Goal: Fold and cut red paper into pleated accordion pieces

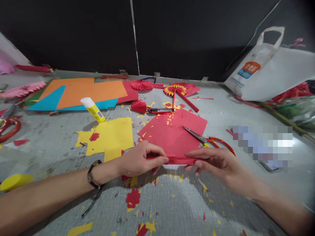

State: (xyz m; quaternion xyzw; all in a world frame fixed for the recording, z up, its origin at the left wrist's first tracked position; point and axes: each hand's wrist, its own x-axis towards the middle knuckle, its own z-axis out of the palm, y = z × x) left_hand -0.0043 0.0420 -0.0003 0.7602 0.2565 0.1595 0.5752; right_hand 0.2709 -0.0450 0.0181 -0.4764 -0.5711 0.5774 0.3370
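A narrow folded strip of red paper [180, 160] is stretched between my two hands at the near edge of a red sheet [169, 134]. My left hand [145, 159] pinches its left end between thumb and fingers. On the right end, my right hand [216, 162] grips it between thumb and fingers. Open-bladed or not I cannot tell, scissors with orange-red handles [204, 139] lie on the red sheet, just beyond my right hand. A yellow sheet [115, 134] with cut edges lies beyond my left wrist.
A glue stick [93, 109] stands tilted behind the yellow sheet. Orange sheets [92, 93], a box cutter [161, 110] and pleated red fans [142, 86] lie farther back. A white bag [265, 72] and a blurred-out phone-like object [263, 147] are at right. Scraps litter the table [98, 209].
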